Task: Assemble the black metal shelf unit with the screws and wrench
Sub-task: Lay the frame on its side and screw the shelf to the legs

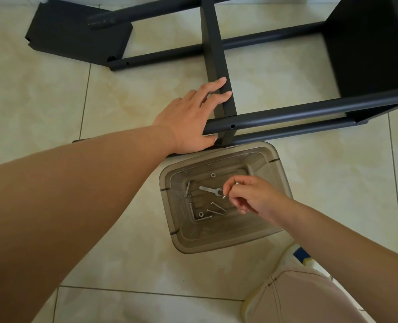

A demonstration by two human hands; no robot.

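Head view: left hand [191, 117] rests spread on the shelf frame [219, 66]; right hand [249, 197] pinches what looks like a screw [225, 196] over the bin [277, 157].

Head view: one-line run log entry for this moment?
left hand: rests on shelf frame | right hand: pinches screw over bin | wrench: in bin

Left hand [188, 117]: I see straight fingers resting on the shelf frame [219, 64] panel.
Right hand [251, 197]: pinches a screw [224, 196]; wrench [210, 191] just beyond fingertips, in bin [167, 183].
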